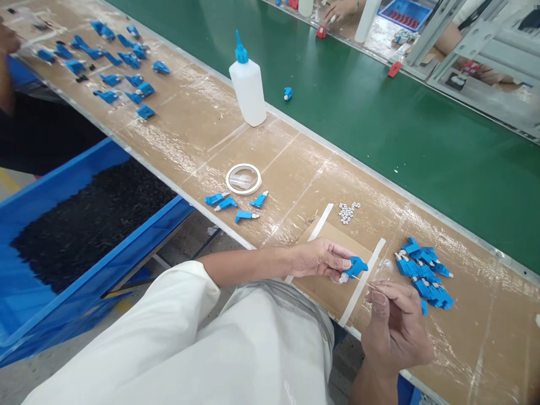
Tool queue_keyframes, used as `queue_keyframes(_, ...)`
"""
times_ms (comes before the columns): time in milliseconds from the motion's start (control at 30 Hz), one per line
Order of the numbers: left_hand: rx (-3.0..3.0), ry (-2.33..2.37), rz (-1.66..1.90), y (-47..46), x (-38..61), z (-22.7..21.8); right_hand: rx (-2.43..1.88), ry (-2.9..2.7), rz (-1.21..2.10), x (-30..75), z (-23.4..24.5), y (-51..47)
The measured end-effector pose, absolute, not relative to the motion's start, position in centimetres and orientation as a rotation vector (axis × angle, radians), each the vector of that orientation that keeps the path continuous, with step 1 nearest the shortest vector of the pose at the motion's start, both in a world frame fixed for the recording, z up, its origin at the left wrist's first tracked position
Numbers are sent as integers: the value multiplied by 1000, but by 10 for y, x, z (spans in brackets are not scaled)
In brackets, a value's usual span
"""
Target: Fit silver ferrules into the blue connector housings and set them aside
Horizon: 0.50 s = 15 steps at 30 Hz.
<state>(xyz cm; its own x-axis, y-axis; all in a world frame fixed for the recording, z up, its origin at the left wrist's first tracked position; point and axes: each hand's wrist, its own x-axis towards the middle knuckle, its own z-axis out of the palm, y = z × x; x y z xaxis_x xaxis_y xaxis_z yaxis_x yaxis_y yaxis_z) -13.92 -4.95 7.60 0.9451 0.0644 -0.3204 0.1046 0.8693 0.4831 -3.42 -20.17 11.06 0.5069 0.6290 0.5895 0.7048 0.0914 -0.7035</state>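
Observation:
My left hand [323, 259] pinches a small blue plastic part [356, 266] with a whitish piece at its lower end, above a taped cardboard sheet [327, 292]. In my right hand [396, 320] is a thin wooden stick [363, 280], its tip close to the underside of the blue part; whether they touch I cannot tell. A pile of similar blue parts with white ends [426, 273] lies to the right. Beyond the cardboard is a cluster of tiny white pieces [348, 212]. Several more blue parts [228, 202] lie left, near a roll of white tape [243, 179].
A white squeeze bottle with a blue cap [248, 93] stands by the green conveyor belt [320, 56]. More blue parts [135, 59] are scattered at the far left, near another person's arm [6, 73]. A blue bin [37, 326] holds black pieces. Other people's hands work across the belt.

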Motion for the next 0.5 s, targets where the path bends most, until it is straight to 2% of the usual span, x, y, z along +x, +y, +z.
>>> queue_keyframes(500,518,352,-30,-48,-141,75,-1647,-1318,-204,-33,111,-202)
